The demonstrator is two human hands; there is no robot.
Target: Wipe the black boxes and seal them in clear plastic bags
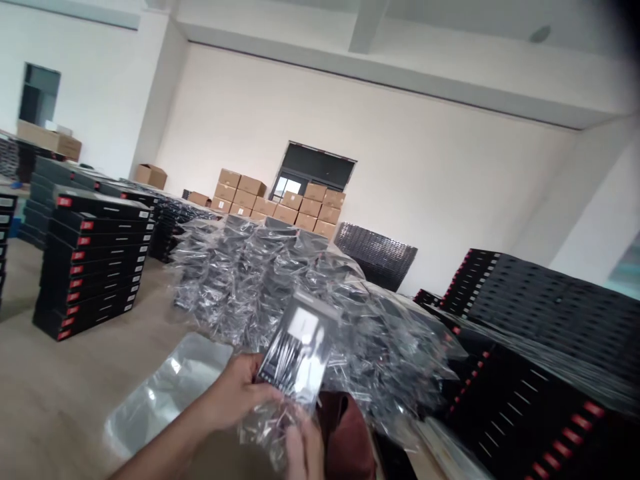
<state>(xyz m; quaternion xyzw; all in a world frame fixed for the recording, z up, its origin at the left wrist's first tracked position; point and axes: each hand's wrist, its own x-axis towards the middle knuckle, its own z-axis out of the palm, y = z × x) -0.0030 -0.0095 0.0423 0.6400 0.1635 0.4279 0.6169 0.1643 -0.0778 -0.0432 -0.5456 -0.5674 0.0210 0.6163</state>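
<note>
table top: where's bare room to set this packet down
Bare tabletop lower left, bordered by the stack of black boxes, flat clear bag and the left hand holding the packet. Crowded: pile of bagged packets ahead, rows of black boxes on the right.

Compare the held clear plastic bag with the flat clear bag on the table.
The held clear plastic bag contains a dark item; the flat clear bag looks empty. Left hand and right hand grip the held one, tilted; the flat one lies untouched on the table. Both are glossy.
</note>
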